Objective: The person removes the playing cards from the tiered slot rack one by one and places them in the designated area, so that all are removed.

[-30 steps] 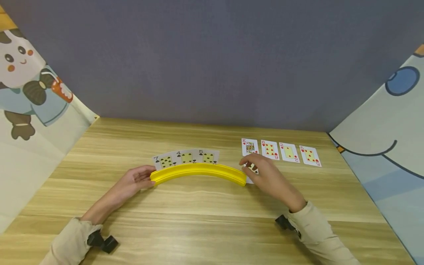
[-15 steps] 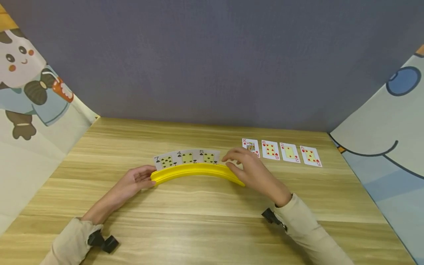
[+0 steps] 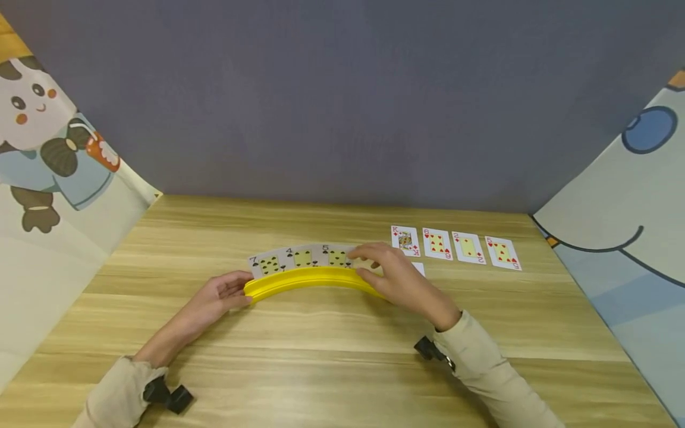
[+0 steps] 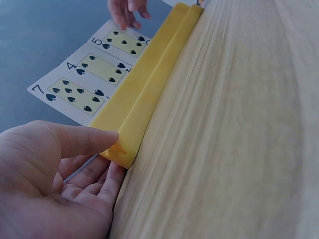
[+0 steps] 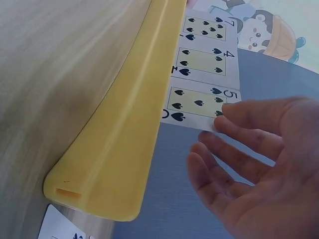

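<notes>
A curved yellow playing-card holder [image 3: 310,276] stands on the table with three spade cards upright in it: the seven [image 3: 267,264], the four [image 3: 302,257] and the five [image 3: 337,257]. My left hand [image 3: 219,294] grips the holder's left end, thumb on the near side and fingers beneath, as the left wrist view shows. My right hand [image 3: 398,276] hovers over the holder's right part. Its thumb and fingers [image 5: 239,154] are loosely bent, fingertips at the five's right edge, with a visible gap between them. Whether they touch the card is unclear.
Behind my right hand, another card [image 3: 420,269] lies mostly hidden on the wooden table [image 3: 321,368]. Farther back at right, a row of red cards lies face up: king [image 3: 405,240], eight or six [image 3: 437,244], two [image 3: 467,246], five [image 3: 502,252]. A grey partition [image 3: 342,107] rises behind.
My right hand has moved left, from the card on the table at the holder's right end to the five of spades. My left hand has stayed on the holder.
</notes>
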The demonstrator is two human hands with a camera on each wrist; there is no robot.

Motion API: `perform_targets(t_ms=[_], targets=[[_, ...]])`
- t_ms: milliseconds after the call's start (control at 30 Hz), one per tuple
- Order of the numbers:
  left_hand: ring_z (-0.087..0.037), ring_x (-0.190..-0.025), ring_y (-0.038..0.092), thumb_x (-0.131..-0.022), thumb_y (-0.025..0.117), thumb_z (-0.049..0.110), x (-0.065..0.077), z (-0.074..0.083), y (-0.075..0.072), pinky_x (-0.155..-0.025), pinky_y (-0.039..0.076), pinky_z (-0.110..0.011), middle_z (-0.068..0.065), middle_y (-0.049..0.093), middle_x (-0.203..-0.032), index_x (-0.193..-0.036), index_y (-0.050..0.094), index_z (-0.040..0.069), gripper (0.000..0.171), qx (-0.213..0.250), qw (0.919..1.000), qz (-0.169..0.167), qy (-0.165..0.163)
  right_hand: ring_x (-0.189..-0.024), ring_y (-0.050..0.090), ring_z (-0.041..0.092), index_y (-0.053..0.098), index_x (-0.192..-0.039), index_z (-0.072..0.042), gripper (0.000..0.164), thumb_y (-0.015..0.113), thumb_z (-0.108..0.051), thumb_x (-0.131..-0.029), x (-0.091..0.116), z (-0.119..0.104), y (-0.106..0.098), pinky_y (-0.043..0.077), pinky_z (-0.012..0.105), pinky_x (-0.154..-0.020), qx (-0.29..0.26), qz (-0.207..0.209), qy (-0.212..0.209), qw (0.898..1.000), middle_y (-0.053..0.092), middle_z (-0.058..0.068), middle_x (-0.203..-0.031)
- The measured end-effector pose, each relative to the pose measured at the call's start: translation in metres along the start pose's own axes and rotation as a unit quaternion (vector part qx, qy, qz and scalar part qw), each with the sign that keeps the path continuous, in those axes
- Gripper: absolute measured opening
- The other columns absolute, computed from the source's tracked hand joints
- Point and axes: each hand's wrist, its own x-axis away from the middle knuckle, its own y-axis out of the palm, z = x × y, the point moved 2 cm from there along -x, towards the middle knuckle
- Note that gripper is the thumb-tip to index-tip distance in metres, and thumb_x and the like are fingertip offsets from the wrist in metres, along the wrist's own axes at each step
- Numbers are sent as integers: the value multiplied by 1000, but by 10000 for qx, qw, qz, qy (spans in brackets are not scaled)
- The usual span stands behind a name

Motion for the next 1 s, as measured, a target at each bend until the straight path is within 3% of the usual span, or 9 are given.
perform_targets(t_ms=[200, 433, 733, 1000], targets=[[-40, -137, 42, -93, 69, 13, 1, 1, 0, -100, 43, -13, -27, 45, -147, -139, 48, -7, 55, 23, 10000, -24, -6, -120, 57, 25, 66, -125, -3, 32, 68, -6, -94, 0, 2, 3, 58, 40, -87, -8, 78, -44, 10000, 65, 8, -130], [-41, -137, 42, -93, 69, 12, 1, 6, 0, -107, 43, -26, -29, 44, -148, -140, 46, -8, 57, -57, 10000, -21, 25, -117, 60, 24, 68, -123, -2, 30, 69, -5, -93, -1, 1, 4, 58, 39, -86, 160, 321, -110, 9993, 66, 9, -127], [-41, -137, 42, -92, 69, 12, 2, 7, 0, -109, 42, -31, -28, 43, -148, -141, 45, -8, 58, -80, 10000, -4, -52, -112, 62, 24, 69, -119, -2, 26, 68, -5, -93, 0, 0, 2, 58, 42, -86, 284, 545, -148, 9980, 67, 10, -125], [-41, -138, 41, -92, 69, 12, 3, 7, 0, -110, 41, -31, -28, 43, -148, -141, 45, -8, 58, -51, 10000, -3, -57, -96, 67, 20, 71, -115, -4, 23, 68, -4, -93, 1, 1, -5, 58, 43, -81, 403, 822, -186, 9956, 70, 8, -117]])
